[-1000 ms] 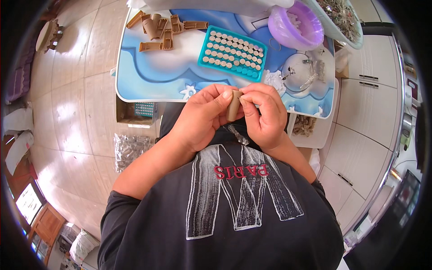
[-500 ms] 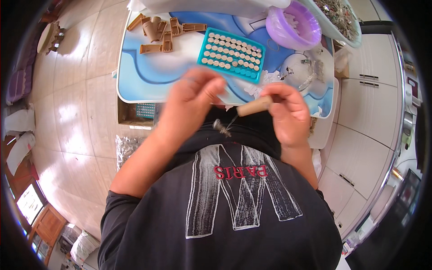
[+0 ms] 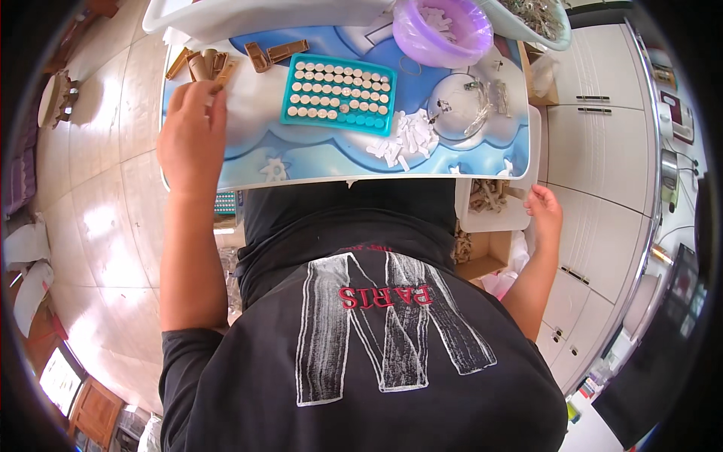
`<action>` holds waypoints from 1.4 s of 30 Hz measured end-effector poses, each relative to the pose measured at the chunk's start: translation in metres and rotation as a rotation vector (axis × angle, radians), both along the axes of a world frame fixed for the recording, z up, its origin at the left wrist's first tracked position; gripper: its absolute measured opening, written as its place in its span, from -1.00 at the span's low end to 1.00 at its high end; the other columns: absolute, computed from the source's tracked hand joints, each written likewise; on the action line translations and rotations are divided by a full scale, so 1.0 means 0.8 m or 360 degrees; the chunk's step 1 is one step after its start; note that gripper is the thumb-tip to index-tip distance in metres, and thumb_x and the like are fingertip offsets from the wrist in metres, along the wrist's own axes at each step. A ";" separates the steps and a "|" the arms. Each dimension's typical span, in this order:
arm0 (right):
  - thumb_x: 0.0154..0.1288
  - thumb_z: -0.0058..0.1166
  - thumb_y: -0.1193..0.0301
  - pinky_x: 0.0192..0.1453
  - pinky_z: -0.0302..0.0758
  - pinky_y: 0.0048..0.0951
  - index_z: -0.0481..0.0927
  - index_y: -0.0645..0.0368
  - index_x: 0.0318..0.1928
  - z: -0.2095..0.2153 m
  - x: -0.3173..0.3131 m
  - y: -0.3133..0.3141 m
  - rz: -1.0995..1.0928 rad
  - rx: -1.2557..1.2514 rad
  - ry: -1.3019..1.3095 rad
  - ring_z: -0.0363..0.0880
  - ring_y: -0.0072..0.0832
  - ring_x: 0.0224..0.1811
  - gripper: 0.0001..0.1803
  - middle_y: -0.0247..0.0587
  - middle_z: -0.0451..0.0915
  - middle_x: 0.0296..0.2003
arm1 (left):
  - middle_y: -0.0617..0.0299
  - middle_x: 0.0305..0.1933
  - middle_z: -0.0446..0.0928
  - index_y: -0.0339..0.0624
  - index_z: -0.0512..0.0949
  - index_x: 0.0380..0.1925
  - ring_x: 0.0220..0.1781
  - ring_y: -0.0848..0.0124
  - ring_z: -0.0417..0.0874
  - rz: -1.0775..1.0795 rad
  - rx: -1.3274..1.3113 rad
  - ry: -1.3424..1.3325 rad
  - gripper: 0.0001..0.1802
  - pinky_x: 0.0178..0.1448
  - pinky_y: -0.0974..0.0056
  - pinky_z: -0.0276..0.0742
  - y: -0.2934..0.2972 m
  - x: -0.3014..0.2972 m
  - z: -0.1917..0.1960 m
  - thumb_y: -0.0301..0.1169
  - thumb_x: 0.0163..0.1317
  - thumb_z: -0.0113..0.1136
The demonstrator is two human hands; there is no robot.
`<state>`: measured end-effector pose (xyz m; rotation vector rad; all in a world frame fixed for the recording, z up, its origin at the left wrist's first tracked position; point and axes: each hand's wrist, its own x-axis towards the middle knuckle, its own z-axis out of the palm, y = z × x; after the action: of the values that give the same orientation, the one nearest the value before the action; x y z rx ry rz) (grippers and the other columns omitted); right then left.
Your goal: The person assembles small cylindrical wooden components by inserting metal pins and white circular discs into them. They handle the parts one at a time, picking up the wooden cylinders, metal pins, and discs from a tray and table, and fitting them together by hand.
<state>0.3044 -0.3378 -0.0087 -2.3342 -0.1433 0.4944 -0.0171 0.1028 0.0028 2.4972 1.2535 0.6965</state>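
My left hand [image 3: 192, 135] is over the far left of the table, its fingers closed on a brown plastic piece [image 3: 224, 73] beside other brown pieces [image 3: 198, 66]. My right hand [image 3: 546, 209] is out past the table's right edge with its fingers curled. It is beside a white bin [image 3: 512, 216] holding tan cylinder-like pieces [image 3: 488, 197]. Whether anything is between the right fingertips I cannot make out. A teal tray [image 3: 285, 113] at the middle of the table carries rows of small round whitish discs [image 3: 331, 79].
White paper-like strips [image 3: 410, 138] lie in a pile right of the tray. A clear round dish [image 3: 452, 113] with small wire parts stands farther right. Behind are a lined purple bowl [image 3: 407, 41] and a pale basin [image 3: 561, 30]. An open cardboard box [image 3: 482, 265] sits below the bin.
My hands have moved apart: the left out to the brown pieces, the right off to the bin side. The tan cylinder with wires is no longer held before me. The view has shifted.
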 end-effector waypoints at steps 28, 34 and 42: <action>0.23 0.13 0.52 -0.17 0.45 -0.61 0.53 0.32 -0.04 0.068 0.001 0.238 0.0339 0.1420 -0.0775 0.55 -0.58 -0.23 -0.72 -0.22 0.59 -0.21 | 0.25 -0.28 0.48 -0.26 0.42 -0.16 -0.24 0.48 0.55 -0.1035 -0.2817 -0.0842 -0.79 -0.08 0.40 0.45 -0.137 0.031 0.021 -0.65 0.25 -0.15; 0.24 0.11 0.53 -0.17 0.48 -0.56 0.49 0.36 -0.01 0.082 -0.006 0.238 0.0190 0.1583 -0.0646 0.57 -0.52 -0.26 -0.69 -0.12 0.60 -0.21 | 0.30 -0.41 0.45 -0.22 0.48 -0.26 -0.51 0.61 0.38 -0.0623 -0.2670 -0.0994 -0.88 -0.41 0.52 0.27 -0.120 0.037 0.025 -0.51 0.27 -0.06; 0.17 0.19 0.50 -0.14 0.49 -0.48 0.53 0.23 0.01 0.055 -0.008 0.242 0.0422 0.1107 -0.1060 0.55 -0.49 -0.15 -0.64 -0.17 0.57 -0.06 | 0.34 -0.51 0.42 -0.22 0.50 -0.30 -0.60 0.63 0.30 -0.0585 -0.2607 -0.1009 -0.86 -0.52 0.53 0.17 -0.124 0.036 0.017 -0.39 0.33 0.01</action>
<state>0.2981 -0.1444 0.0352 -1.7033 -0.8075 -0.2175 0.0120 0.0034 0.0162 0.9387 0.5611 0.1227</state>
